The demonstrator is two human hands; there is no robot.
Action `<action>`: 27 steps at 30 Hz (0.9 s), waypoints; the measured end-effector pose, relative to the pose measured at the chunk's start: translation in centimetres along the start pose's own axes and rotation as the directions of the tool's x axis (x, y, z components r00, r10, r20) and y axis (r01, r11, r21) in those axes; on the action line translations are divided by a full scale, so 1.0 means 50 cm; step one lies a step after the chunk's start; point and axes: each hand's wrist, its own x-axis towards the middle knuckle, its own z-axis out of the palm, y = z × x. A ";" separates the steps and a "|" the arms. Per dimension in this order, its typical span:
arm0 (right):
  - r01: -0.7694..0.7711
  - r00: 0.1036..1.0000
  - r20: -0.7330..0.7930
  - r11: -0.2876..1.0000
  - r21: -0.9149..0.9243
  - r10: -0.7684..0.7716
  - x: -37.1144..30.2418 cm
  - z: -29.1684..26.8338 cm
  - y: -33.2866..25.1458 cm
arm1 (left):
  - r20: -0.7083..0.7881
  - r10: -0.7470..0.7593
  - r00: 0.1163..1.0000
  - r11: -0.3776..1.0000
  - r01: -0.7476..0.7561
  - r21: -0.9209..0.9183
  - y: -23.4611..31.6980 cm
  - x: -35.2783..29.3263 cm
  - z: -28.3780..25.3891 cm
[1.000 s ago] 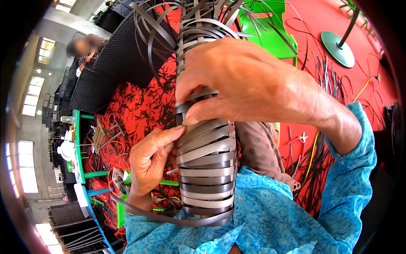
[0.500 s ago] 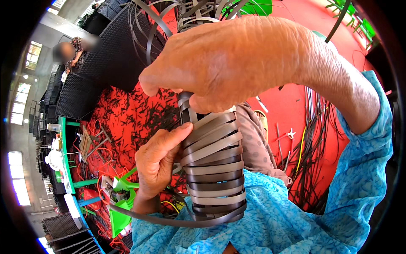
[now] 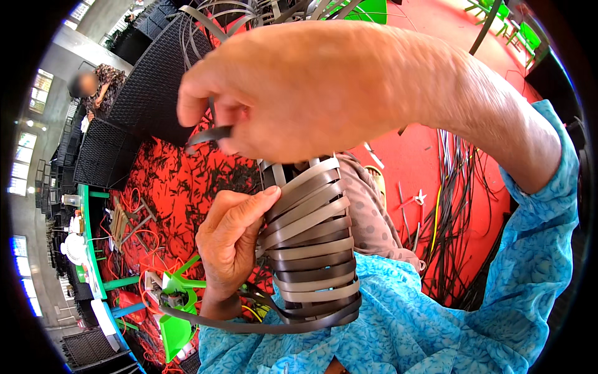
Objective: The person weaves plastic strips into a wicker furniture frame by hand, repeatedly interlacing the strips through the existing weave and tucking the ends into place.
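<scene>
Over a rounded column of grey-and-black flat strips (image 3: 314, 254), the curled right hand (image 3: 293, 93) pinches a flat dark strip (image 3: 210, 135). The half-closed left hand (image 3: 232, 235) grips the column's left edge.

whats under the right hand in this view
The wrapped piece runs under the right hand: its near part shows below, and loose strips fan out beyond. The stretch between is covered and cannot be seen.

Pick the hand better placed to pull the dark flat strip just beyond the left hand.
The right hand, probably: its fingers grip that dark flat strip, out to the left of the strip-wound frame, while the left hand has its thumb against the frame's left edge.
</scene>
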 end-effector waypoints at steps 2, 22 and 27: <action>-0.129 0.991 0.029 0.883 0.452 0.129 0.026 -0.002 -0.010 | -0.008 -0.014 1.000 0.998 0.015 0.061 0.011 0.002 0.000; -0.340 0.932 0.263 0.351 0.872 0.250 0.265 0.126 -0.078 | -0.210 0.140 0.968 0.988 -0.151 -0.035 -0.010 -0.010 0.047; -0.395 0.918 0.349 0.375 0.839 0.186 0.282 0.175 -0.088 | -0.178 0.185 0.967 0.982 -0.187 0.003 -0.004 -0.008 0.040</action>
